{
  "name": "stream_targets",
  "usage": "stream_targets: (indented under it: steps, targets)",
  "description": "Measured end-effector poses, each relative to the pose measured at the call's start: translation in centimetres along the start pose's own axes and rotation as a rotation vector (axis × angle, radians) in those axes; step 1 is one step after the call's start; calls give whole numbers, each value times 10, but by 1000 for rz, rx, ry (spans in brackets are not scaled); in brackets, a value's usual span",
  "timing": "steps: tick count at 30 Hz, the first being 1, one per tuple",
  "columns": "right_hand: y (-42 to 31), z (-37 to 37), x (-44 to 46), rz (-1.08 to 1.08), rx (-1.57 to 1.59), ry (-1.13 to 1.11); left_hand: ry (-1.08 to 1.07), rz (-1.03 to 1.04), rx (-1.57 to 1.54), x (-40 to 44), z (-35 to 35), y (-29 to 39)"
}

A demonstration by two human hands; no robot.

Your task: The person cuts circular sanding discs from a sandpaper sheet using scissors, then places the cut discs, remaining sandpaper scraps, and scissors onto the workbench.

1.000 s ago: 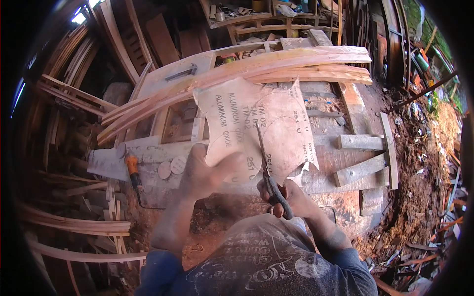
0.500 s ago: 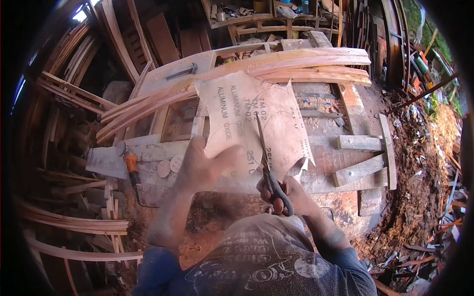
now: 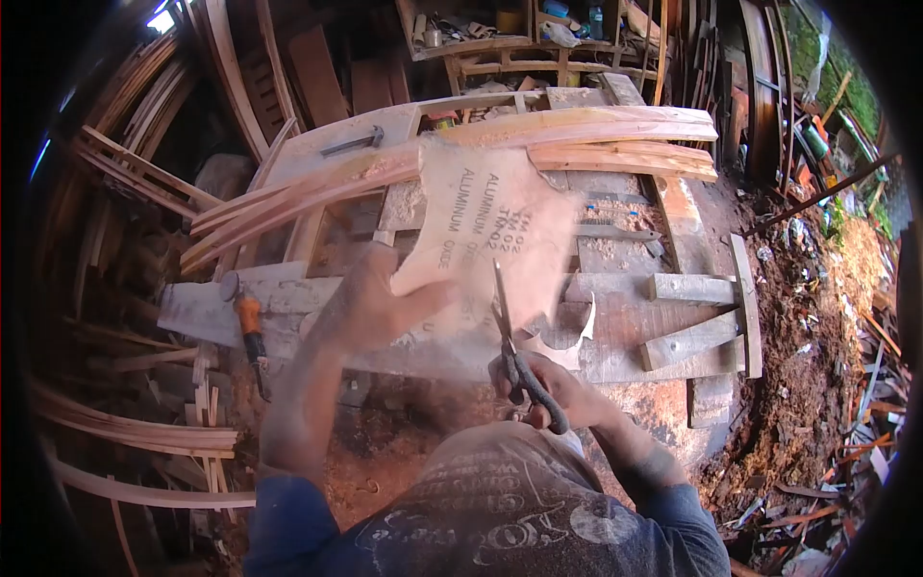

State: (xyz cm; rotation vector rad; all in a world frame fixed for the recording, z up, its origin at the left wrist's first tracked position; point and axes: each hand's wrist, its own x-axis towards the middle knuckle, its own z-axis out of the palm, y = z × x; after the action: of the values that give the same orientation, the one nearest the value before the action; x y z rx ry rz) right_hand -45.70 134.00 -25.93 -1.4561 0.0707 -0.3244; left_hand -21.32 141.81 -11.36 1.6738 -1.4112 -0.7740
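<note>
A pale sheet of sandpaper (image 3: 500, 221), printed "ALUMINUM OXIDE", is gripped at its lower left edge by my left hand (image 3: 385, 303), the thumb lying across its face. My right hand (image 3: 553, 389) is closed round the dark handles of the scissors (image 3: 510, 346). Their blades point up and stand slightly apart at the sheet's lower part. A curved, torn-looking offcut (image 3: 567, 354) lies just right of the scissors, near my right hand; whether it is still joined to the sheet I cannot tell.
Long curved wooden strips (image 3: 615, 125) cross the workbench (image 3: 615, 337). An orange-handled tool (image 3: 250, 322) lies at its left, a clamp-like metal tool (image 3: 354, 142) towards the back. Short wooden blocks (image 3: 692, 288) sit at the right. Shelves (image 3: 481, 43) stand behind.
The sheet has turned and its right side has swung away from the scissors. The scissor blades have opened slightly. A curved offcut now shows beside my right hand.
</note>
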Motion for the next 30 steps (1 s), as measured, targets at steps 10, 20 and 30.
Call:
stream_targets:
  steps: [10,20,30]
  targets:
    - [7,5,12,-74,34,54,-12,-178,27,-10,0,-9]
    - [8,8,11,-46,20,102,39,-217,228,-13,6,2]
    - [2,12,2,37,222,177,-49,-170,131,-4,6,20]
